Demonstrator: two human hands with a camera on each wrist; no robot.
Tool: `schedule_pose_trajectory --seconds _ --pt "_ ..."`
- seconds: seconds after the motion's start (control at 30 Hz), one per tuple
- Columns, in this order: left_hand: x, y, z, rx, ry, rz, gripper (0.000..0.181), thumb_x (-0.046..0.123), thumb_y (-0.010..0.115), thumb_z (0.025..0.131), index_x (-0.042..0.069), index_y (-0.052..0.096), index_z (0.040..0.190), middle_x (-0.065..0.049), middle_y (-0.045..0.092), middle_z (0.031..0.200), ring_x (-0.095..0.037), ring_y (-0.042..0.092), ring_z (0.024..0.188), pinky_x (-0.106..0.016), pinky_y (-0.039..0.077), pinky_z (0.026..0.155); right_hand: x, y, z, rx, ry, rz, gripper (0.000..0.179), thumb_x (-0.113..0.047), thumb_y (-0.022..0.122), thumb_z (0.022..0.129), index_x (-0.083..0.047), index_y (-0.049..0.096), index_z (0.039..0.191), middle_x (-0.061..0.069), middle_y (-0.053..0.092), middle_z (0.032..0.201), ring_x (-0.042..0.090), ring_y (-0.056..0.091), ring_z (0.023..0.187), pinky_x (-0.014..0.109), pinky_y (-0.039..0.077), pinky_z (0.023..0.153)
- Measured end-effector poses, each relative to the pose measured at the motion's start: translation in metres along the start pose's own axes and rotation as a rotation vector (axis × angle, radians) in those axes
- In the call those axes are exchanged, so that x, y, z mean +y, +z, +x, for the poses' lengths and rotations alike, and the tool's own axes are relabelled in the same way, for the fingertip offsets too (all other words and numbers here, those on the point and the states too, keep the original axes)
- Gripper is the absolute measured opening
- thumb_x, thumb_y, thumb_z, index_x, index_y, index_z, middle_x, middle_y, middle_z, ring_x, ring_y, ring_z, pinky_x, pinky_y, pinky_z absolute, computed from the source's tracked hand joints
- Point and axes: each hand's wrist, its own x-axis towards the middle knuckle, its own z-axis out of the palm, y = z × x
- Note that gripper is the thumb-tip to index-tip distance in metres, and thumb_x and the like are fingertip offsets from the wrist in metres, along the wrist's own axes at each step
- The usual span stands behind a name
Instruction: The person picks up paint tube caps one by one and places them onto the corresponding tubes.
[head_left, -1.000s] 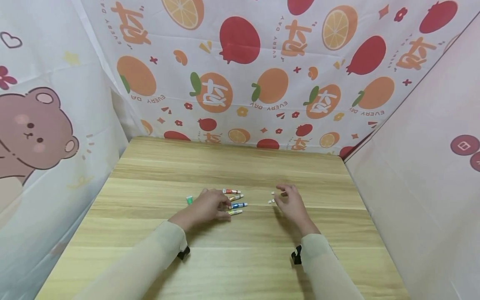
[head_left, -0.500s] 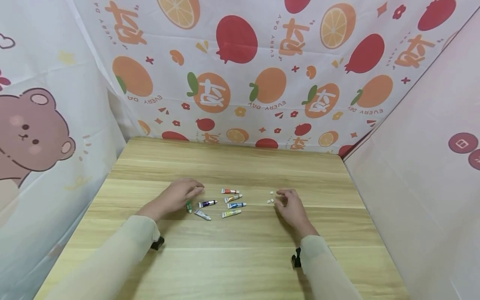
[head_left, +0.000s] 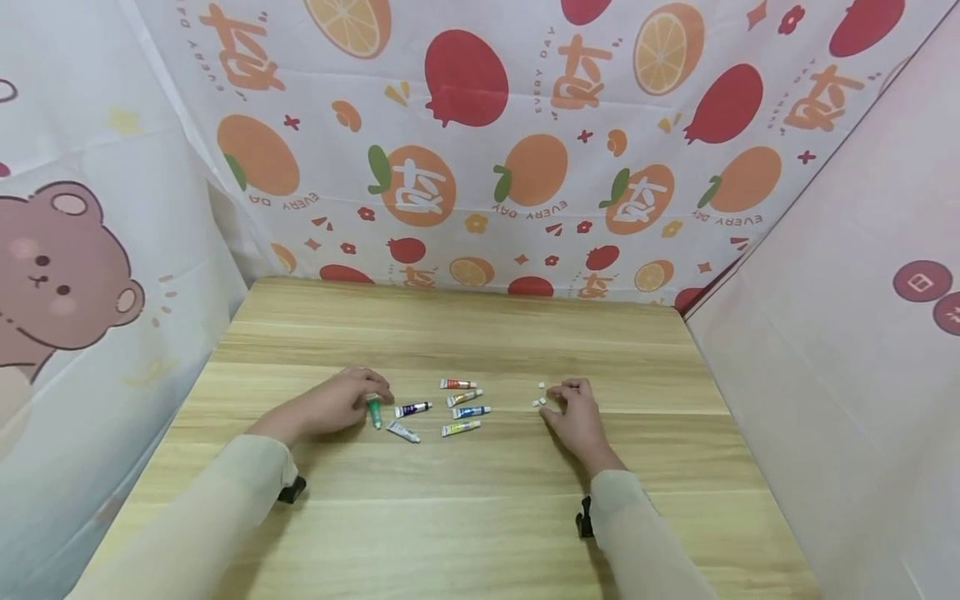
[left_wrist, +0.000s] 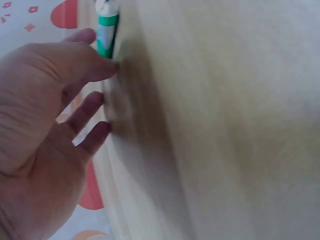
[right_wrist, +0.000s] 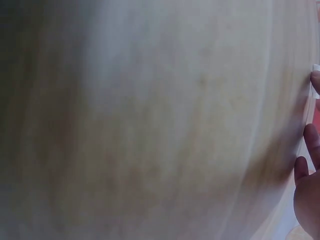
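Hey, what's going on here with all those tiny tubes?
A person is handling little tubes on a wooden table. The left hand seems to be pinching one end of the green tube. Six other tubes, red, gold, blue, yellow, purple and silver, lie to the right of it. The right hand is beside some small white pieces, fingers loosely bent.
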Motion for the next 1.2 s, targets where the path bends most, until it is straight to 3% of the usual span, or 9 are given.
schedule_pose_trajectory --seconds 0.2,0.5,0.77,1.03,1.2 --pt "0.000 -0.011 0.000 -0.069 0.024 0.028 0.026 0.002 0.079 0.096 0.016 0.083 0.118 -0.012 0.070 0.141 -0.041 0.063 0.135 -0.061 0.053 0.115 -0.004 0.005 0.000 0.040 -0.001 -0.006 0.027 -0.021 0.086 0.095 -0.010 0.078 0.118 0.012 0.055 0.140 0.033 0.065 0.123 0.048 0.059 0.107" --pt "-0.002 -0.010 -0.001 -0.025 0.027 0.027 0.015 0.010 0.085 0.092 0.019 0.085 0.105 -0.008 0.075 0.126 -0.032 0.070 0.119 -0.052 0.060 0.104 -0.007 0.008 -0.001 0.070 -0.006 -0.073 0.009 -0.024 0.084 0.097 -0.018 0.081 0.103 0.005 0.059 0.128 0.027 0.062 0.110 0.048 0.050 0.099" --pt "-0.006 -0.005 -0.003 0.005 -0.068 0.000 0.010 0.017 0.084 0.095 0.023 0.083 0.103 0.003 0.076 0.110 -0.012 0.063 0.096 -0.035 0.056 0.087 -0.008 0.005 -0.003 0.060 -0.001 -0.060 0.010 -0.022 0.081 0.099 -0.016 0.081 0.107 0.006 0.063 0.125 0.028 0.065 0.114 0.048 0.058 0.098" --pt "-0.014 0.000 -0.008 0.041 -0.145 -0.067 0.010 0.019 0.084 0.095 0.022 0.081 0.105 0.012 0.073 0.088 -0.008 0.057 0.081 -0.027 0.049 0.074 -0.008 -0.001 0.002 0.021 0.017 -0.009 0.018 -0.023 0.076 0.103 -0.011 0.077 0.116 0.007 0.070 0.122 0.028 0.069 0.116 0.048 0.059 0.106" --pt "-0.011 -0.003 -0.009 0.042 -0.171 -0.096 0.011 0.020 0.084 0.095 0.022 0.081 0.106 0.011 0.074 0.090 -0.008 0.059 0.081 -0.027 0.050 0.074 -0.013 -0.007 0.003 0.013 0.079 0.040 0.017 -0.022 0.075 0.103 -0.013 0.077 0.118 0.006 0.076 0.119 0.026 0.070 0.114 0.047 0.059 0.105"
